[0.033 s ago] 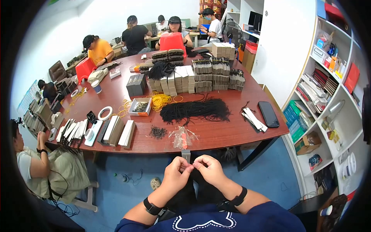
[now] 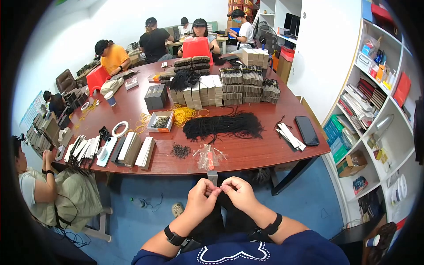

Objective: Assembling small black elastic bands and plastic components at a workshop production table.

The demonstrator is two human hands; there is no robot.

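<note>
Just in front of the table's near edge, my left hand point(image 2: 202, 197) and my right hand point(image 2: 240, 193) meet at their fingertips. Both are closed in a pinch; whatever lies between the fingers is too small to make out. Beyond them, a clear plastic piece with an orange-red strip point(image 2: 210, 160) is fixed at the table edge. Left of it lies a small pile of tiny dark pieces point(image 2: 180, 151). A long bundle of black cords point(image 2: 223, 126) stretches across the table farther back.
On the wooden table point(image 2: 247, 155) stand stacked card bundles point(image 2: 242, 86), a small box of bits point(image 2: 160, 122), yellow rubber bands point(image 2: 183, 115), white strips point(image 2: 290, 136) and a black phone point(image 2: 306, 130). A person point(image 2: 39, 185) sits at the left; others work behind. White shelves point(image 2: 375, 101) line the right.
</note>
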